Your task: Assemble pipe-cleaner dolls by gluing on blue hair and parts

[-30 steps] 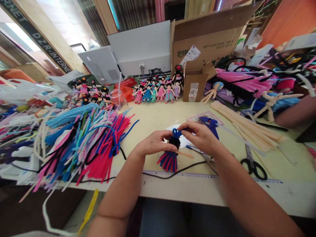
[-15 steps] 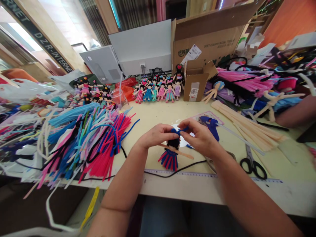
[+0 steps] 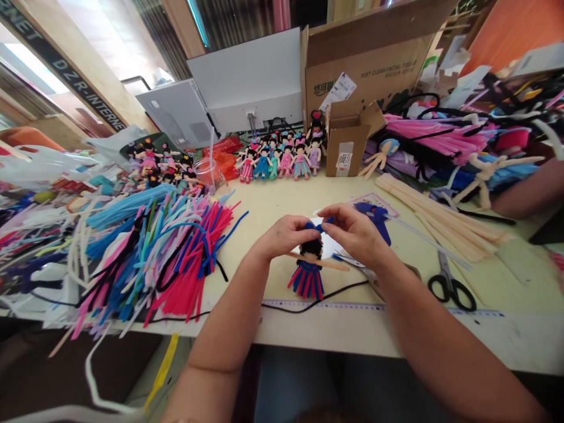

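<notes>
- Clearly, the left hand [image 3: 285,236] pinched the blue bow [image 3: 319,228], the doll [image 3: 306,281] at its five o'clock.
- The right hand [image 3: 352,231] pinched it too, doll at eight.

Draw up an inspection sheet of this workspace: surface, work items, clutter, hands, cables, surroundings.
Surface: pale yellow tabletop; ruler along its near edge.
Work items: doll in a pink-red and blue striped skirt; blue bow at its head.
Clutter: coloured stems heaped left; scissors and blue glue gun right.
Hands: left hand and right hand both pinch the blue bow.
Cables: black strand crosses the ruler; cord or craft stem, cannot tell.
Surroundings: grouped small dolls, cardboard box and white monitor behind.
</notes>
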The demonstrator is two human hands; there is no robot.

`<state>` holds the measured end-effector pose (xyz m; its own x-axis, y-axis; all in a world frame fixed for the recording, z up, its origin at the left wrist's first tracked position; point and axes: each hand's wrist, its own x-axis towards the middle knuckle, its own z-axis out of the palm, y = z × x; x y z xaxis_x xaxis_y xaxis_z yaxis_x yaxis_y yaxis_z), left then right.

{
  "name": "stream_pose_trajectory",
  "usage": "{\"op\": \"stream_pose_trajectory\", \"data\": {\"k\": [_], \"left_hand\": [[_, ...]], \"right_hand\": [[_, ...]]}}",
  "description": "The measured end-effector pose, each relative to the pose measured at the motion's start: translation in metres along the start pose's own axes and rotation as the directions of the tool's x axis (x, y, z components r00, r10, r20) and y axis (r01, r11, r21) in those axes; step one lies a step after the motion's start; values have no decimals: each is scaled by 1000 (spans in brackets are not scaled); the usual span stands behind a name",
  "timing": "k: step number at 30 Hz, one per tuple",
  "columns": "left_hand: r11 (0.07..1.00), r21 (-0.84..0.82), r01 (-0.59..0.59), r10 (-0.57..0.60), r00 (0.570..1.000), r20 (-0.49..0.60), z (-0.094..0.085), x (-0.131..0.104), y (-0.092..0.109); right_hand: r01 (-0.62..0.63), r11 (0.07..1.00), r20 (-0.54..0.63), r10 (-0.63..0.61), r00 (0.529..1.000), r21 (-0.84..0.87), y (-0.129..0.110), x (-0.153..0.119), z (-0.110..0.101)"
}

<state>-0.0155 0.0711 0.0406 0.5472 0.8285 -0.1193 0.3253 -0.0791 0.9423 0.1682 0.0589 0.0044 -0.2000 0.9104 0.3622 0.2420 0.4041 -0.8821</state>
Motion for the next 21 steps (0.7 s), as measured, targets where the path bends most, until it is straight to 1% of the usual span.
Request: {"op": "stream_pose_trajectory", "data": {"k": [4,16,21], "left_hand": [[1000,-7,-16,16,1000,0,1,-1,0],[998,-51,-38,41,998,52,1,-3,-1],[998,-44,-49,51,998,42,0,-3,-2]], "right_hand": [[7,1000,-28,-7,1000,-2,-2,-1,1],[4,1000,-46,-4,999,5,-6,-3,2],[18,1000,-49,-18,999,13,-7,-3,1]]}}
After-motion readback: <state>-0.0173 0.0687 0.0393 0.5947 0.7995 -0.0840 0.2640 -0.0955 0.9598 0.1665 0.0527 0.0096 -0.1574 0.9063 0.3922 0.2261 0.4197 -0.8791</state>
